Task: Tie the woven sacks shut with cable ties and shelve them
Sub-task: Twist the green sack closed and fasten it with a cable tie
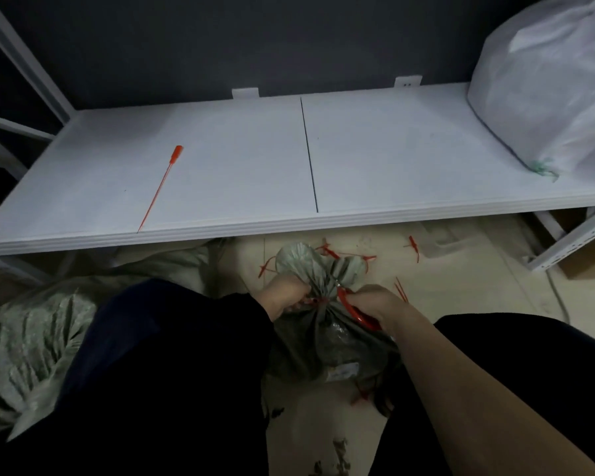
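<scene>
On the floor before the shelf (392, 149), the gathered neck of a grey-green sack (323, 341) is gripped by the left hand (285, 293), fingers curled round it. The red-handled cutters (358, 312) are clasped at that neck by the right hand (375, 304). One cable tie (160, 190) and one white sack (547, 97) are seen on the shelf; a second grey-green sack (31, 338) lies below it.

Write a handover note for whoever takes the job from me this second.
Left hand grips the gathered neck of the grey sack on the floor. Right hand holds red-handled scissors at that neck, where a red tie seems fitted.
A spare cable tie lies on the shelf; one white sack is shelved at its right end.
Left: likely trim the tail, shelve this sack, then check the pale sack lying at left.
</scene>
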